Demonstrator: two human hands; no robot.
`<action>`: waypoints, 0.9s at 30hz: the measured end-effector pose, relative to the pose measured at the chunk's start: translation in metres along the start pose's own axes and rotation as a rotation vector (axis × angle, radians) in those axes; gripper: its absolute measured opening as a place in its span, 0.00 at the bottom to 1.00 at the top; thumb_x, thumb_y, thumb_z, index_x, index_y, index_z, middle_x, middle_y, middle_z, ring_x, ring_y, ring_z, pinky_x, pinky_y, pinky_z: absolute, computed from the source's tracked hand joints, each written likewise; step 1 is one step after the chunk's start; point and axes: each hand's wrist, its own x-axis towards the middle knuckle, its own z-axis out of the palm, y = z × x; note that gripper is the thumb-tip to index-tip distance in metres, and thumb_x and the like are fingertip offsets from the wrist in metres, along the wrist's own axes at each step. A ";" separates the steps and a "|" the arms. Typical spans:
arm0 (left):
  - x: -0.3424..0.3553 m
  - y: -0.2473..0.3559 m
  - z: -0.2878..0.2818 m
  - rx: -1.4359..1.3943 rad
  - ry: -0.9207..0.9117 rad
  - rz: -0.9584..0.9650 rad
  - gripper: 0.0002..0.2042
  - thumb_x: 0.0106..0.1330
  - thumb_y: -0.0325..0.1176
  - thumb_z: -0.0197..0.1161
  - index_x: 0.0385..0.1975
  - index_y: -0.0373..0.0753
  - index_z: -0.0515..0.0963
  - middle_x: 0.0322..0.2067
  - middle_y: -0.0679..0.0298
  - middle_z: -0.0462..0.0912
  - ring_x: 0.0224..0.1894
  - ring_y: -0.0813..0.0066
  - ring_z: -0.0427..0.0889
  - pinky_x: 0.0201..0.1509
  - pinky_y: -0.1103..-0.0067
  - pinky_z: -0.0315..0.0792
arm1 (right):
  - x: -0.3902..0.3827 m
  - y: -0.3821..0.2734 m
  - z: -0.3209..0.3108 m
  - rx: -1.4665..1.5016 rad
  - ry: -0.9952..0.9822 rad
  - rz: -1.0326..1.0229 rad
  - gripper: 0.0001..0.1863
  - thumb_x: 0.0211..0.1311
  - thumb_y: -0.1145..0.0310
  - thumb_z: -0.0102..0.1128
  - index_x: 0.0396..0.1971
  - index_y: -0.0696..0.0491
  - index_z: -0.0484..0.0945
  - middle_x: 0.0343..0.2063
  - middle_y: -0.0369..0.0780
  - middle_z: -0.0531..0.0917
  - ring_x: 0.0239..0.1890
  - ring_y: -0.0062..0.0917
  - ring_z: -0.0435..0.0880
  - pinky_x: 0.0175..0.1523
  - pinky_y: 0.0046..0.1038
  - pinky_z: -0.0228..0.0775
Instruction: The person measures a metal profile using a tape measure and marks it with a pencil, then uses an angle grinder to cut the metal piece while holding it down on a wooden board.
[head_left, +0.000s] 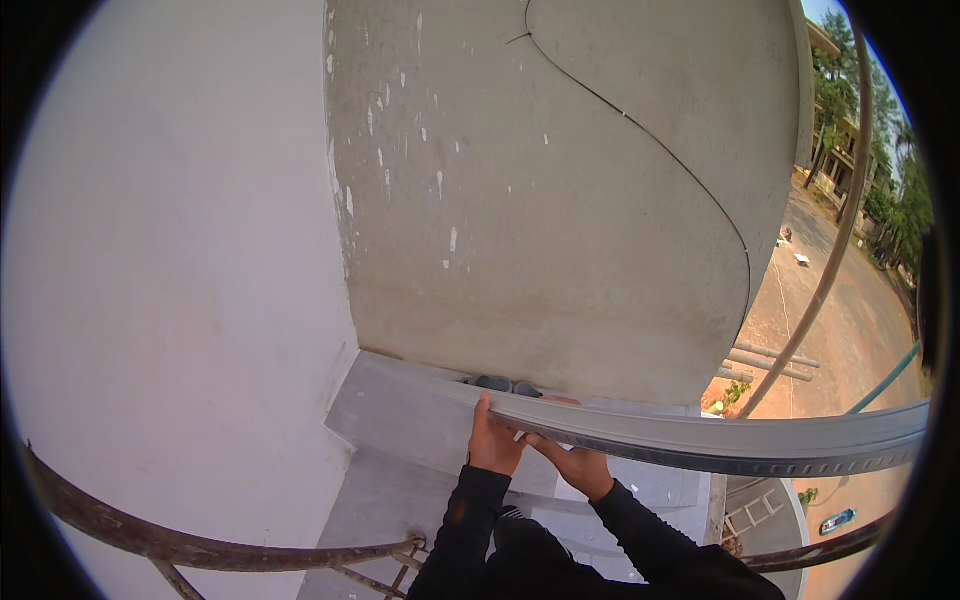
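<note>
A long grey metal channel with a slotted lower edge runs from the middle of the head view out to the right. My left hand is closed on it near its left part, with the thumb upward. My right hand grips it just to the right of my left one, fingers partly hidden behind the metal. Two small dark grey rounded objects sit behind the channel at the foot of the plastered wall; I cannot make out what they are.
A white wall meets a grey plastered wall carrying a thin black cable. Grey ledges lie below. Rusty scaffold tubes curve along the bottom; a pole stands at right, with a dirt road and trees far down.
</note>
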 end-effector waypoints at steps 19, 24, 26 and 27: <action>-0.051 0.142 -0.055 0.362 0.576 0.667 0.26 0.68 0.54 0.47 0.53 0.37 0.67 0.44 0.58 0.76 0.46 0.68 0.74 0.49 0.71 0.68 | 0.405 0.054 0.105 0.160 -0.047 -0.158 0.19 0.53 0.59 0.64 0.34 0.62 0.76 0.26 0.41 0.81 0.33 0.23 0.82 0.31 0.24 0.72; -0.076 0.106 -0.080 0.393 0.753 0.637 0.20 0.64 0.42 0.59 0.48 0.35 0.68 0.31 0.58 0.79 0.33 0.66 0.81 0.36 0.76 0.74 | 0.536 0.056 0.168 -0.012 -0.030 -0.184 0.23 0.49 0.54 0.63 0.35 0.61 0.78 0.28 0.45 0.82 0.34 0.34 0.83 0.38 0.31 0.72; -0.101 0.075 -0.090 0.490 0.723 0.537 0.15 0.67 0.39 0.56 0.47 0.37 0.74 0.38 0.58 0.82 0.39 0.69 0.81 0.42 0.76 0.75 | 0.573 0.060 0.194 -0.048 -0.041 -0.155 0.24 0.48 0.54 0.62 0.37 0.60 0.78 0.30 0.47 0.83 0.36 0.38 0.83 0.42 0.34 0.72; -0.117 0.057 -0.100 0.513 0.760 0.466 0.15 0.67 0.40 0.56 0.48 0.38 0.73 0.41 0.57 0.81 0.41 0.68 0.81 0.43 0.76 0.74 | 0.583 0.061 0.209 -0.055 -0.032 -0.134 0.23 0.48 0.56 0.63 0.39 0.60 0.78 0.30 0.46 0.83 0.35 0.36 0.83 0.42 0.32 0.72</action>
